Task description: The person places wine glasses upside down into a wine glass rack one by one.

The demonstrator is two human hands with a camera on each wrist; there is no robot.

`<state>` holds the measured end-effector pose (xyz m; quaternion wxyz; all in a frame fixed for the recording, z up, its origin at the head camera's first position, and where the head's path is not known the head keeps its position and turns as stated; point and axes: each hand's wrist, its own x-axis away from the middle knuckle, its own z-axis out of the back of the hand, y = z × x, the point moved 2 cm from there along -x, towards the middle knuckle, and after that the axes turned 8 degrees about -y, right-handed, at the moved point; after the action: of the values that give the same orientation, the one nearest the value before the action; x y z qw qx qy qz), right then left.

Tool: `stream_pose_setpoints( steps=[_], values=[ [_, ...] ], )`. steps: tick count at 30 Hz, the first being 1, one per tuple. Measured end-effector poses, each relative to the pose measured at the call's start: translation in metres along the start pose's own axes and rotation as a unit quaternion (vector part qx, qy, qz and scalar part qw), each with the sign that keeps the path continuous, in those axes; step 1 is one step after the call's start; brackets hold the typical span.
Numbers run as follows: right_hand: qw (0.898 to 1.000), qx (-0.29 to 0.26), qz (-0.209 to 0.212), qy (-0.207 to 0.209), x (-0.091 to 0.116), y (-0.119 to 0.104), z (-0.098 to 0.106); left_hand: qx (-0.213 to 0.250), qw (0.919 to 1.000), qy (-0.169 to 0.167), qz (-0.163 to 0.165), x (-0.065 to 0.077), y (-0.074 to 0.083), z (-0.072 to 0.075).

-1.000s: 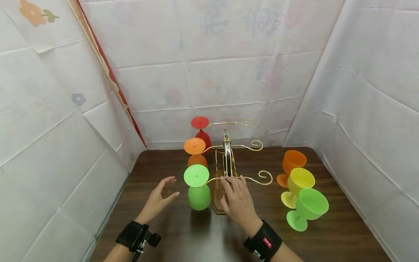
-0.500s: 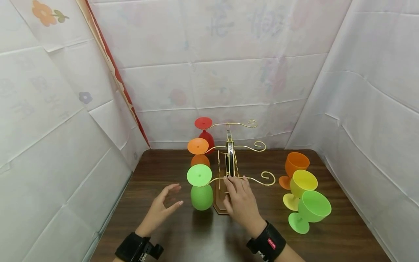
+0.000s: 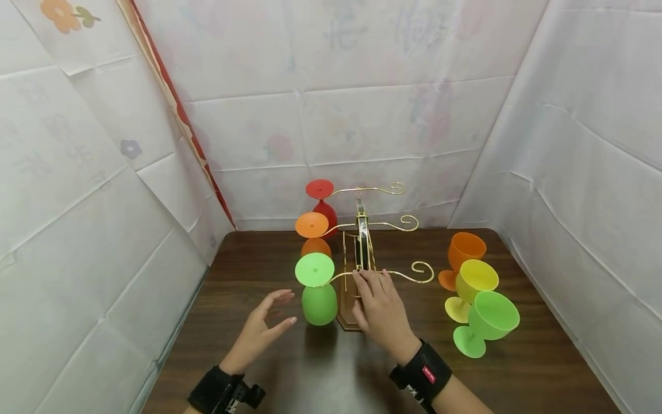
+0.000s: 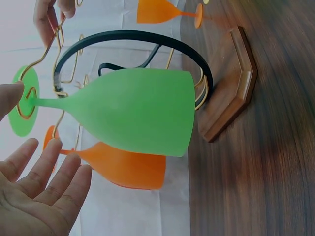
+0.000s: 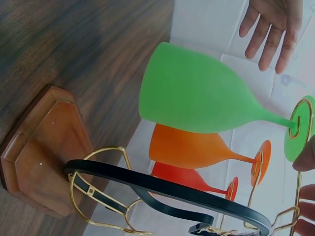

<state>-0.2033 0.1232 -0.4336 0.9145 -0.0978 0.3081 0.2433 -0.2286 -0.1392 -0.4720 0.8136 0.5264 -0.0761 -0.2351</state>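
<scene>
A gold-wire glass rack (image 3: 364, 244) on a wooden base (image 3: 349, 318) stands mid-table. From its left hooks hang a green goblet (image 3: 319, 305), an orange goblet (image 3: 312, 225) and a red goblet (image 3: 319, 189), all upside down. My right hand (image 3: 381, 309) pinches the rack's front wire arm near the centre post; in the right wrist view its thumb (image 5: 306, 156) and fingers lie on either side of the wire. My left hand (image 3: 261, 330) is beside the hanging green goblet, fingers spread and apart from its bowl (image 4: 138, 110), holding nothing.
Standing on the table at the right, in a row, are an orange goblet (image 3: 466, 248), a yellow goblet (image 3: 476, 279) and a second green goblet (image 3: 493, 315). The rack's right hooks (image 3: 423, 271) carry no goblets. White sheeting (image 3: 248, 132) encloses the back and both sides.
My left hand has edged a little to the right, closer to the hanging green goblet. The right hand keeps its place on the rack, and the head view has shifted slightly.
</scene>
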Motion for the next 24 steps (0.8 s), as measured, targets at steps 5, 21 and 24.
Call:
stream_pose_setpoints(
  steps=[5, 21, 24],
  values=[
    [1.000, -0.007, 0.004, 0.011, 0.000, 0.000, 0.000, 0.000, 1.0000, -0.006, 0.003, 0.003, 0.020, -0.002],
    [0.992, -0.099, 0.003, 0.075, 0.028, 0.033, 0.037, 0.013, 0.9999, -0.006, 0.008, 0.007, 0.039, -0.002],
    [0.987, -0.099, -0.022, 0.127, 0.040, 0.050, 0.052, 0.016, 0.9998, -0.004, 0.011, 0.006, 0.031, -0.003]
  ],
)
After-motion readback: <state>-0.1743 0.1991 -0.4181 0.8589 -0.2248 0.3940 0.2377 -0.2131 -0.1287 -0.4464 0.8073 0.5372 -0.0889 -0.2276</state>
